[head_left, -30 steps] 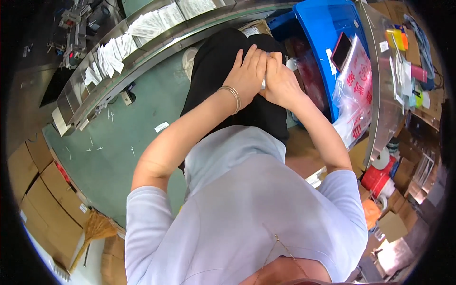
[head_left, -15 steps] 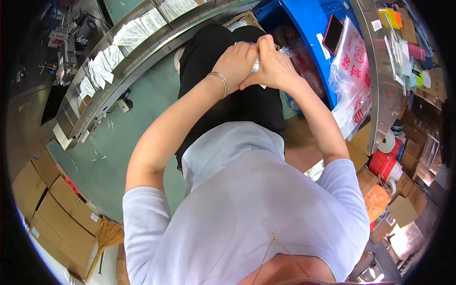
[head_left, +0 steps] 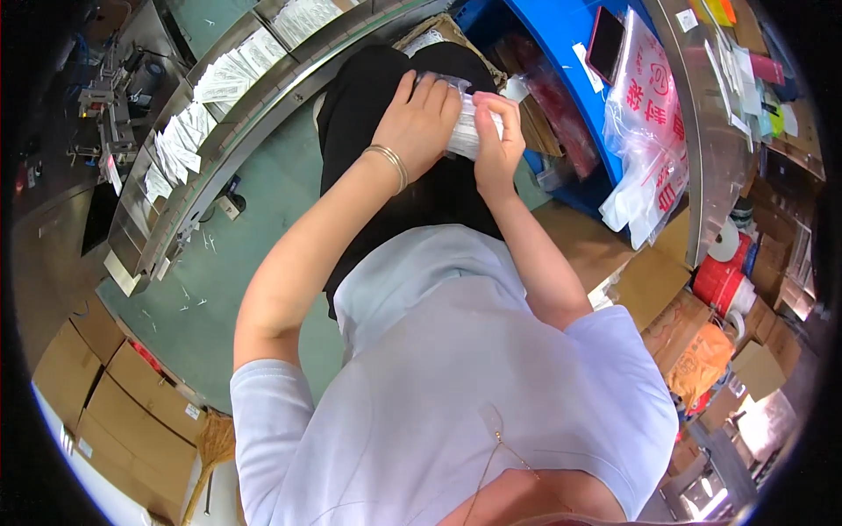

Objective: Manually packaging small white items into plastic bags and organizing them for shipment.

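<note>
Above my lap, both hands are closed on a clear plastic bag packed with white contents; what these are is too small to tell. My left hand, a bangle at its wrist, covers the bag's left side with fingers bent over it. On the opposite side my right hand grips the bag's edge, its thumb upright and its fingers curled. Some loose film of the bag shows above the left fingers. An open cardboard box with white stuff inside stands just beyond my knees.
A curved metal bench with compartments of white leaflet-like pieces runs along the left and front. To the right, a blue bin holds plastic bags, with a phone and red-printed plastic bags beside it. Cartons and a broom are behind left.
My hands have moved apart, uncovering more of the bag between them. The right hand has turned more upright and its elbow has come inward. The view has shifted slightly.
</note>
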A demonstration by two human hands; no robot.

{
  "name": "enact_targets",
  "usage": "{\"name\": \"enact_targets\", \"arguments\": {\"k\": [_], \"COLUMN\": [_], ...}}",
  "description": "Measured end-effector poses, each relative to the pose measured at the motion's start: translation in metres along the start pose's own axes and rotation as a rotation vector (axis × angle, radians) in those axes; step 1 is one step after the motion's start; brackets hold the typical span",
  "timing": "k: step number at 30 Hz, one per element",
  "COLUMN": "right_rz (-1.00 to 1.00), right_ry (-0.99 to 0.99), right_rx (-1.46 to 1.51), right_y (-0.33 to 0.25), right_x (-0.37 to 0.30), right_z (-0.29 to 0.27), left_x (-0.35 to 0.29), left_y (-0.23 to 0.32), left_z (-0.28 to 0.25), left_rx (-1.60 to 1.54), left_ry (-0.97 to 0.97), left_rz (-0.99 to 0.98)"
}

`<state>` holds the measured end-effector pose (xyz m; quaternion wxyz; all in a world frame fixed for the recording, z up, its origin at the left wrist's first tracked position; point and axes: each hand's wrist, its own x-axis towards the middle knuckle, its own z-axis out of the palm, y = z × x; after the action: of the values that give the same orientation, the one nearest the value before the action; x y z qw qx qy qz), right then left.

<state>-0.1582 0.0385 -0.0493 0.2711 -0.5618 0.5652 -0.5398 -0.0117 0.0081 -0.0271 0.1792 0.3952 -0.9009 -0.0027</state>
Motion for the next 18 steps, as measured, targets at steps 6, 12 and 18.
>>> {"name": "enact_targets", "arguments": {"k": [6, 12, 18], "right_rz": [0.073, 0.023, -0.116], "right_ry": [-0.045, 0.032, -0.352], "right_rx": [0.146, 0.023, -0.378], "right_y": [-0.001, -0.015, -0.015], "right_x": [0.008, 0.010, -0.001], "right_z": [0.003, 0.002, -0.013], "left_x": [0.011, 0.007, -0.009], "left_y": [0.011, 0.029, 0.034], "left_z": [0.006, 0.017, 0.012], "left_rx": [-0.231, -0.419, -0.268], "left_ry": [-0.085, 0.156, 0.055], "left_rz": [-0.030, -0.083, -0.154]}}
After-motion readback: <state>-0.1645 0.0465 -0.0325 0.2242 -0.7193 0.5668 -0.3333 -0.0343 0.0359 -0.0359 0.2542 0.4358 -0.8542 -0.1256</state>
